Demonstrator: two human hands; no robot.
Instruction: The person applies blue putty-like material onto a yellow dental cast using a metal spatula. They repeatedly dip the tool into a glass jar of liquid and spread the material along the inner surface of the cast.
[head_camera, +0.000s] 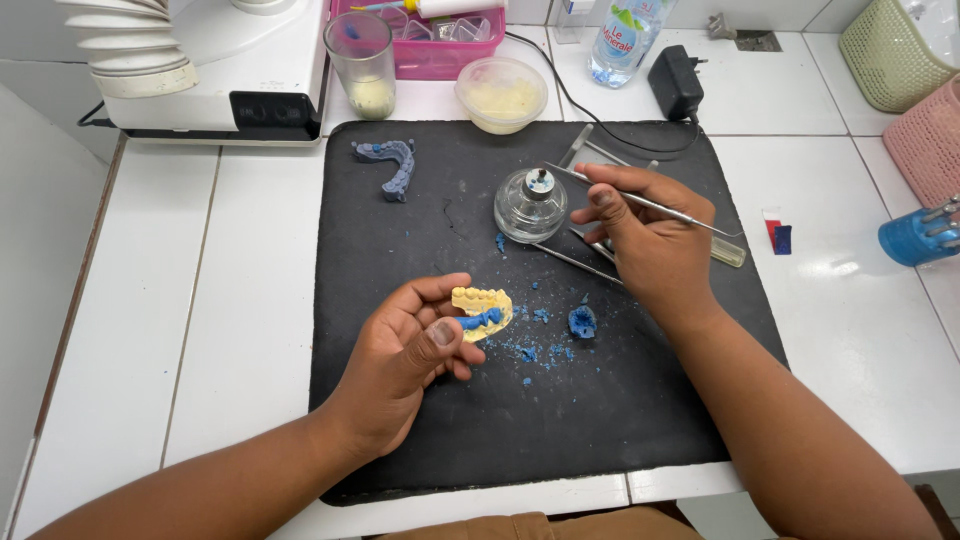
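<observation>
Yellow plaster tooth cast with blue wax (482, 310) sitting pinched in left hand (405, 360) | right hand (655, 245) gripping thin metal carving tool (640, 200), tip heating over round glass burner (530, 203) just left of it | next, likely: carrying warm tip steadily to wax

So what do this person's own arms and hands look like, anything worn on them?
Both forearms are bare as far as the frame shows: no sleeves, gloves, watch or bracelets. The left hand and right hand show no rings on the visible fingers. Fingernails are short and unpainted.
</observation>
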